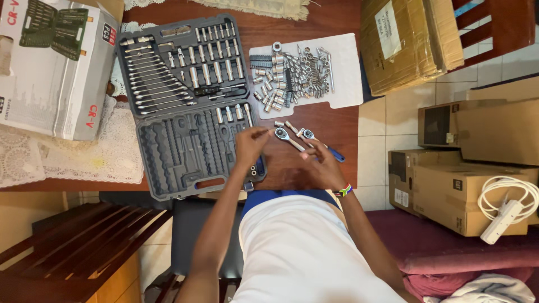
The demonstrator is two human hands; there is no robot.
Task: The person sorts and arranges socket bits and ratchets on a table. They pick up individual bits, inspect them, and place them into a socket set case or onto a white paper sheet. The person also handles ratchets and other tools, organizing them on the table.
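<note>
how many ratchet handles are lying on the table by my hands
2. One ratchet handle lies between the left hand and right hand; a blue-gripped ratchet lies partly under the right. More may be hidden.

Bare tabletop (337, 120) shows only in a narrow strip around the ratchets (297, 138), between the open grey tool case (185, 106) to the left and the table's right edge. Farther from the person, the white sheet (343, 67) heaped with loose sockets (292, 76) blocks that strip. Left of the case, the tool set's carton (53, 67) and lace mats (106, 151) fill the tabletop.
</note>
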